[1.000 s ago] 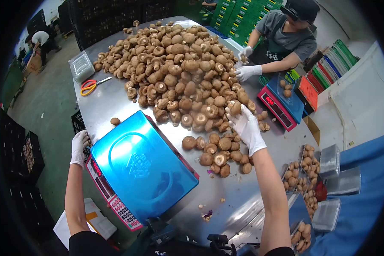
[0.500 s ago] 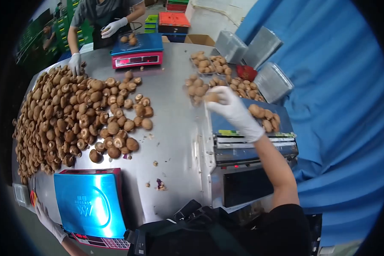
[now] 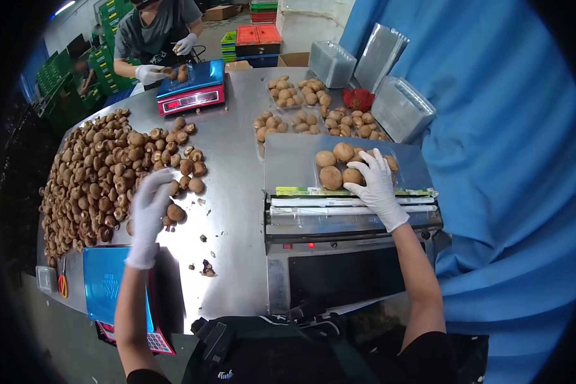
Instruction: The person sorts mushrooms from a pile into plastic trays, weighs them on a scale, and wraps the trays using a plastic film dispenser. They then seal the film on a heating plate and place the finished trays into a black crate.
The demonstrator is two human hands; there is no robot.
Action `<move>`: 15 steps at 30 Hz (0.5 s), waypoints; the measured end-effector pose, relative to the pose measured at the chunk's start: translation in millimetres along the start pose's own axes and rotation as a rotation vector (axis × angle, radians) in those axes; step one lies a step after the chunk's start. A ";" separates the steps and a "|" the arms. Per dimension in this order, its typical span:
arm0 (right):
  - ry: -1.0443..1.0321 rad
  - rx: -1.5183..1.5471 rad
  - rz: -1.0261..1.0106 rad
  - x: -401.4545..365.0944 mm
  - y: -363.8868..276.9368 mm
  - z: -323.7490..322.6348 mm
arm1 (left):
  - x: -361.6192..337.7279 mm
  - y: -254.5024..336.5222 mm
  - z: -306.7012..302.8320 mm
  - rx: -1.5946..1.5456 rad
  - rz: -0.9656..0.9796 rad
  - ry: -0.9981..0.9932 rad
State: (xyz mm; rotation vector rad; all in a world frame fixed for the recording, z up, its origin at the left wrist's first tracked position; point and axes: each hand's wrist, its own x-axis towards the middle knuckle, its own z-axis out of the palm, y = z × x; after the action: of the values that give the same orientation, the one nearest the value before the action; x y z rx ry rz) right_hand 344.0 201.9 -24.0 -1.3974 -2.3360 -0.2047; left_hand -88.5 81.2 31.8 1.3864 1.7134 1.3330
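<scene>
Right hand [image 3: 377,187]: fingers spread over mushrooms [image 3: 331,178] on wrapping machine [image 3: 287,153], grip unconfirmed | mushrooms beneath and left of fingers, row running crosswise; right hand nearer | Left hand [image 3: 148,214]: blurred beside pile [image 3: 102,173], cannot tell grip

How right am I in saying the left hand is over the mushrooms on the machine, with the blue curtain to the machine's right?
One thing is wrong: the head view shows the right hand over the mushrooms on the machine, not the left hand, which is by the mushroom pile. The blue curtain is to the machine's right, as you say.
</scene>
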 end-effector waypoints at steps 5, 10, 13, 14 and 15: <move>0.088 0.153 -0.019 -4.8 18.7 -27.8 | 3.7 14.5 137.7 0.058 0.245 -0.278; 0.304 0.355 0.416 -27.4 98.2 -36.2 | 32.8 33.1 213.5 0.074 -0.024 -0.459; -0.120 0.478 0.615 -32.6 128.2 -21.8 | 59.1 19.0 248.8 0.096 -0.179 -0.519; -0.113 0.482 0.614 -32.9 129.9 -19.3 | 61.0 18.5 254.9 0.100 -0.173 -0.517; -0.151 0.634 0.664 -31.4 127.8 -18.6 | 62.3 21.6 259.0 0.068 -0.226 -0.552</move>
State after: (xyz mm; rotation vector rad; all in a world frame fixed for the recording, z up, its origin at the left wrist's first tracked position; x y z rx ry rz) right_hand 473.1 232.6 -30.7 -1.7501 -1.6619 0.7764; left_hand 125.9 228.7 -29.1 1.3842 1.4851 0.6876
